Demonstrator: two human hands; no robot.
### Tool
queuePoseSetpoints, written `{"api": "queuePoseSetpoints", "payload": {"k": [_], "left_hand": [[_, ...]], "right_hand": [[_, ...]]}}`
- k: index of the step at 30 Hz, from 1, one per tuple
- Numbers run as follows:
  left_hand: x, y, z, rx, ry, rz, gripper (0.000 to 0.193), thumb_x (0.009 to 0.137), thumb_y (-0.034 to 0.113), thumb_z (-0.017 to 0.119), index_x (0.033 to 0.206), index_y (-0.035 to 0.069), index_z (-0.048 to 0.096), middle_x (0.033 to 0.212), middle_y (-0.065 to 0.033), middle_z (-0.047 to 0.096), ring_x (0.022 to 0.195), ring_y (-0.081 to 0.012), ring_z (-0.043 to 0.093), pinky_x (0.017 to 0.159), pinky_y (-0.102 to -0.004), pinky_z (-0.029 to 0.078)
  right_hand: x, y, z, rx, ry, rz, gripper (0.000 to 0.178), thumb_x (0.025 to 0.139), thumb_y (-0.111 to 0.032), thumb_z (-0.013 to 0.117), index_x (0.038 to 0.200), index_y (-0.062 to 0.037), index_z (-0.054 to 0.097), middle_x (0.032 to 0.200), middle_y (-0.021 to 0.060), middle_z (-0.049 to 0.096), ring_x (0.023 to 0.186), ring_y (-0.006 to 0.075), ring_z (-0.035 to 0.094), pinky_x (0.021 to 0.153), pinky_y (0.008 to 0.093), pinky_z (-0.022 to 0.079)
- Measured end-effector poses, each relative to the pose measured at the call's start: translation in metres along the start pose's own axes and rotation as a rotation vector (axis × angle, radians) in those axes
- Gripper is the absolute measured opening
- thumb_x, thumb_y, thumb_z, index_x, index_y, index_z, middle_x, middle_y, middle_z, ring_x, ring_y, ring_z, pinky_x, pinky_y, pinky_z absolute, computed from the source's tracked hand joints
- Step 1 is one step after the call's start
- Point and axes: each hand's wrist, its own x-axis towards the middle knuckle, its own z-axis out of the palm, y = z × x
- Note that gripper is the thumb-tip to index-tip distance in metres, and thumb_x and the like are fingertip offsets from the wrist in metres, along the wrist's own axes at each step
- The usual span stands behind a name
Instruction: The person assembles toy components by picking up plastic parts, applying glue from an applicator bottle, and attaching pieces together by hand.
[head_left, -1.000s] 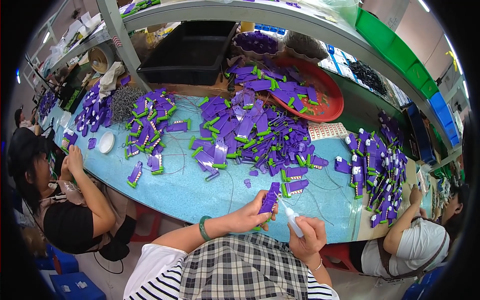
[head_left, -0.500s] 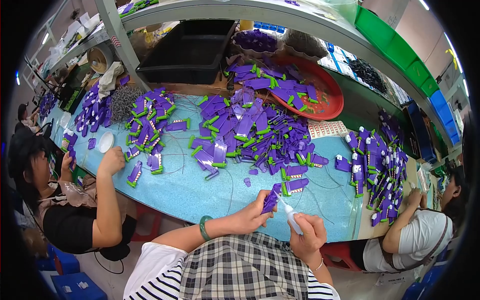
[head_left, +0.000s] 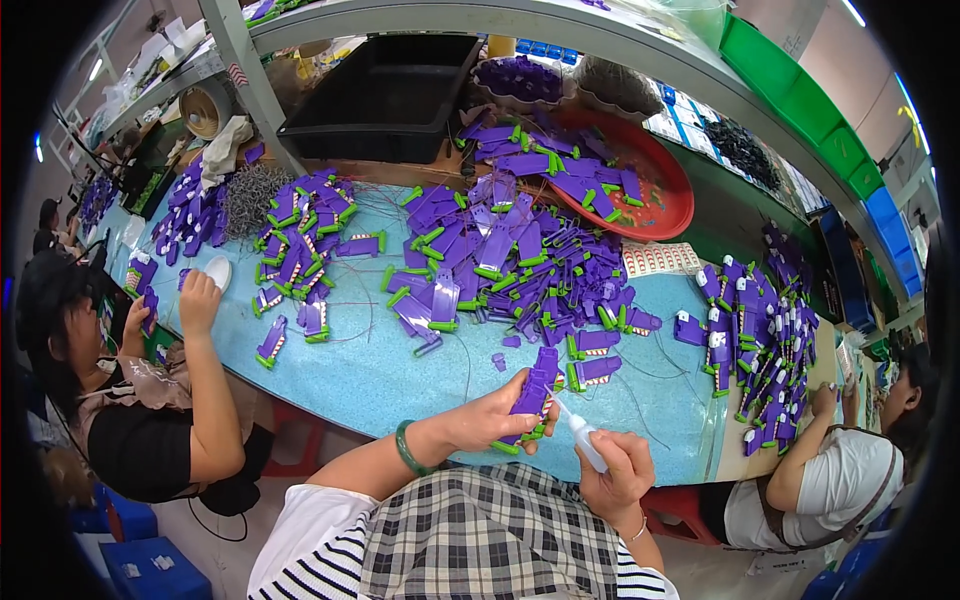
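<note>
My left hand [head_left: 494, 418], with a green bangle at its wrist, is closed around a purple plastic part [head_left: 537, 384] that has a green end. In my right hand [head_left: 616, 472] is a small white squeeze bottle [head_left: 587, 444] with a thin nozzle. The nozzle tip is at the right edge of the purple part; whether it touches cannot be made out. Beyond my hands lies a big heap of purple parts with green ends [head_left: 500, 250]. Two similar parts with striped stickers [head_left: 597, 372] lie just right of the held one.
A red round tray [head_left: 672, 210] and a black bin [head_left: 370, 100] stand behind the heap. A white-and-red sticker sheet [head_left: 660, 260] lies by the tray. More purple parts [head_left: 765, 340] are piled at right. Co-workers sit at left [head_left: 150, 410] and right [head_left: 850, 470]. A shelf beam [head_left: 480, 30] crosses overhead.
The purple part in my left hand has turned, showing more of its length and its green end. The bottle stays almost in place. The left co-worker's raised hand has moved up to the white dish.
</note>
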Motion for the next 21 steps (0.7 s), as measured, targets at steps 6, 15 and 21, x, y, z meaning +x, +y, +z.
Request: {"api": "queuePoseSetpoints", "payload": {"k": [6, 15, 21], "left_hand": [[-0.002, -0.003, -0.003, 0.08, -0.031, -0.001, 0.058, 0.092, 0.015, 0.055, 0.137, 0.009, 0.02, 0.115, -0.0067, 0.046, 0.102, -0.0171, 0.052, 0.076, -0.0328, 0.053], [0.004, -0.005, 0.007, 0.152, 0.097, 0.067, 0.054, 0.089, 0.004, 0.049, 0.133, 0.007, 0.018, 0.116, -0.0086, 0.043, 0.103, -0.0184, 0.051, 0.077, -0.0344, 0.055], [0.007, -0.007, 0.01, 0.299, 0.128, 0.078, 0.052, 0.088, 0.0, 0.046, 0.131, 0.006, 0.017, 0.114, -0.0093, 0.04, 0.102, -0.0183, 0.05, 0.074, -0.0327, 0.055]], "right_hand": [[0.001, 0.001, -0.002, -0.02, -0.034, -0.006, 0.038, 0.065, 0.002, 0.08, 0.099, -0.006, 0.064, 0.086, 0.0088, 0.059, 0.067, 0.0219, 0.06, 0.055, 0.03, 0.046], [-0.003, 0.001, -0.003, -0.019, 0.042, -0.012, 0.037, 0.065, 0.001, 0.08, 0.098, -0.006, 0.066, 0.085, 0.0088, 0.06, 0.063, 0.0207, 0.059, 0.051, 0.029, 0.045], [-0.001, -0.002, -0.002, -0.003, -0.01, -0.028, 0.036, 0.067, 0.002, 0.079, 0.099, -0.0058, 0.064, 0.085, 0.0086, 0.059, 0.066, 0.0207, 0.06, 0.054, 0.0292, 0.046]]}}
